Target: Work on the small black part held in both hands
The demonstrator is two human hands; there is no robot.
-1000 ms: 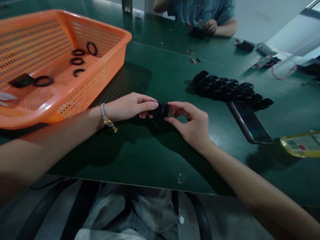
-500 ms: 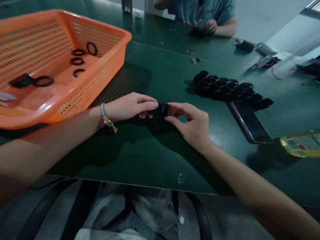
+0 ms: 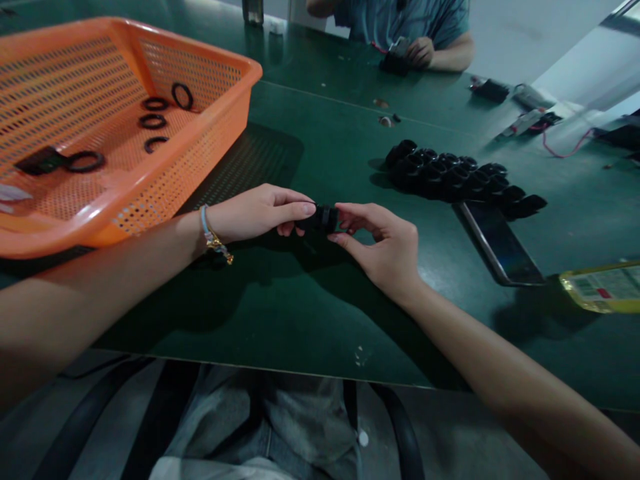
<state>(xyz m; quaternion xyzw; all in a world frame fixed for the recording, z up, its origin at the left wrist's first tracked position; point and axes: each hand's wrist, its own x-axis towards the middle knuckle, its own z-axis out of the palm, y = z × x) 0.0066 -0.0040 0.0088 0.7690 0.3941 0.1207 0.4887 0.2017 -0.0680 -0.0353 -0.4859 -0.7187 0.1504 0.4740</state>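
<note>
Where both hands point(image 3: 325, 223) meet, small black part point(image 3: 323, 218), seemingly ringed, orange basket point(image 3: 220, 127) left.

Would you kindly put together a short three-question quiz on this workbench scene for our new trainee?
1. True or false: the left hand and the right hand both grip the small black part.
2. Where do the loose black rings lie? A) in the orange basket B) on the phone C) on the person's lap
3. Fill in: the pile of black parts lies on the ____ table.

Key: 1 true; 2 A; 3 green.
</note>
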